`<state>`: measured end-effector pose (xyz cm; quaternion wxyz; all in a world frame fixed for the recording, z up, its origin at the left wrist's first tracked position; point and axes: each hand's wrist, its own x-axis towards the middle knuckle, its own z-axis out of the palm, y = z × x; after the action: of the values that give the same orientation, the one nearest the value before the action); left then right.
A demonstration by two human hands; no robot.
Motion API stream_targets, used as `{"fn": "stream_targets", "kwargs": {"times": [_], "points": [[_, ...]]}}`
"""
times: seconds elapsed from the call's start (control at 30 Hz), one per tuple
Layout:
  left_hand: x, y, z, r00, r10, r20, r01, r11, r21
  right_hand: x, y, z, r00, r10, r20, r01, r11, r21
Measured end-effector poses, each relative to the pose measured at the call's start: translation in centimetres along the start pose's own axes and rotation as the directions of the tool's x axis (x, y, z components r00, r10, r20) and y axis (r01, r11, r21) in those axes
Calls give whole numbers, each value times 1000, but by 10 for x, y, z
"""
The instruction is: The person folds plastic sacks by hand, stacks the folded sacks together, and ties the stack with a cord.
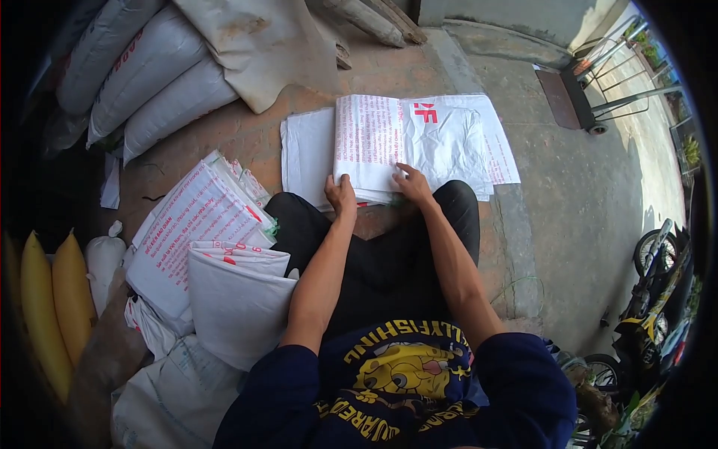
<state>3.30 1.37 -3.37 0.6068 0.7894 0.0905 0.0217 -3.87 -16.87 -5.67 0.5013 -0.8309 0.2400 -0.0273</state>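
Note:
In front of my knees lies a stack of flat white woven sacks (295, 153) printed in red and purple. The top sack (366, 142) has its left part folded over, and a red "F" shows beside the fold. My left hand (342, 196) pinches the near edge of this folded part, thumb on top. My right hand (413, 183) rests on the same sack near the fold's right edge, fingers apart and partly stretched out. What lies beneath the left fingers is hidden.
Left of my leg stand a pile of printed sacks (191, 217) and a folded white sack (239, 299). Filled white bags (161, 67) are heaped at the upper left, with yellow filled bags (45, 299) below. A hand cart (561, 101) and a motorbike (647, 322) stand right.

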Motion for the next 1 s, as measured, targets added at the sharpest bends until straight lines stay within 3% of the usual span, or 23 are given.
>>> {"fn": "stream_targets", "kwargs": {"times": [0.03,0.1,0.13,0.2,0.3,0.33,0.37,0.43,0.5,0.6,0.7,0.83,0.93,1.0], "points": [[2,2,-1,999,10,-45,-15,994,-104,1,1,3,998,-10,69,6,998,60],[7,15,-12,998,32,-48,-45,955,-295,6,23,28,932,-357,63,361,931,-55],[6,20,-13,999,31,-45,-43,956,-291,-2,12,28,943,-308,126,331,913,-240],[2,32,-10,996,63,-70,-84,927,-367,-11,1,24,941,-295,168,331,904,-271],[1,42,-14,994,113,-15,-111,939,-324,-9,-9,27,927,-273,257,337,907,-252],[-2,48,-15,985,172,6,-161,930,-332,-7,-13,26,908,-231,350,230,972,43],[-4,54,-15,959,284,21,-266,920,-289,-5,-16,25,869,-219,445,73,944,322],[-12,65,-14,875,470,112,-439,871,-222,-10,-33,21,855,-250,454,53,914,403],[-21,70,-13,795,562,228,-523,826,-212,-12,-39,23,833,-359,421,-37,723,689],[-35,71,-8,622,723,300,-726,676,-124,-14,-41,17,832,-192,520,-328,587,740],[-39,73,-4,504,786,357,-810,574,-120,-8,-35,9,874,-217,434,-299,464,834],[-36,64,-7,456,745,488,-816,568,-104,-5,-31,-7,935,137,326,-353,420,836],[-42,63,-6,390,727,566,-845,526,-93,-1,-24,-20,940,273,203,-262,202,944],[-45,57,-4,336,701,629,-859,502,-100,-2,-24,-22,937,337,93,-195,282,939]]}}
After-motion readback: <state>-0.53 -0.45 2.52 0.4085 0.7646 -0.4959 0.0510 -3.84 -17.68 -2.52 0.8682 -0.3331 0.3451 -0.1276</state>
